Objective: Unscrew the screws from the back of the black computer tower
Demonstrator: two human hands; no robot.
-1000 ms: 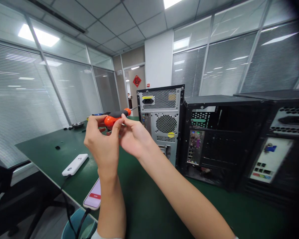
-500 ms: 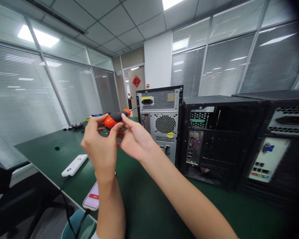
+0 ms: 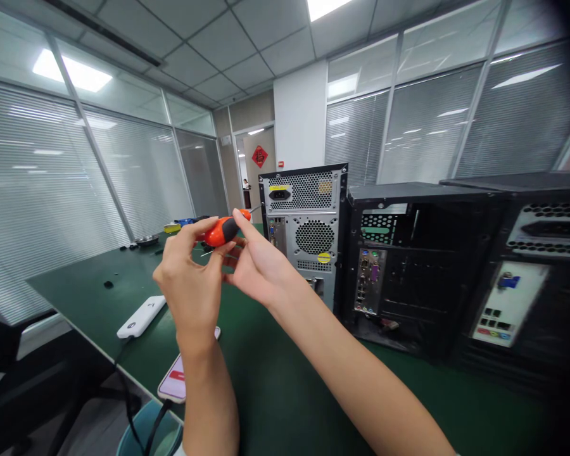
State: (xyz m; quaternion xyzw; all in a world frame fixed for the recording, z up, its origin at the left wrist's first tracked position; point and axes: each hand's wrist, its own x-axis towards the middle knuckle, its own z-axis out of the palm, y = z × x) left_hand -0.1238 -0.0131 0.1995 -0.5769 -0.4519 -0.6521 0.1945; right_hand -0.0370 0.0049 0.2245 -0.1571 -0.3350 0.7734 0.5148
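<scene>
An orange and black screwdriver (image 3: 222,232) is held in both hands, its shaft pointing right to the upper left edge of a computer case (image 3: 316,237). Its tip meets a screw spot on the rear edge; whether it is seated I cannot tell. The fingers and thumb of my left hand (image 3: 190,263) grip the rear of the handle. My right hand (image 3: 254,259) holds the front part, with the index finger along the top. The case stands upright, its back panel with power socket and fan grille facing me.
Two more black computer cases (image 3: 408,253) stand to the right. On the green table (image 3: 275,380) lie a white power bank (image 3: 141,316) and a phone (image 3: 173,380) with cables. A metal bowl (image 3: 147,240) sits farther back, and a teal bin (image 3: 145,427) is below the table edge.
The screwdriver handle has turned a little, showing more orange at the rear. My right index finger has shifted slightly up along it. The case has stayed put.
</scene>
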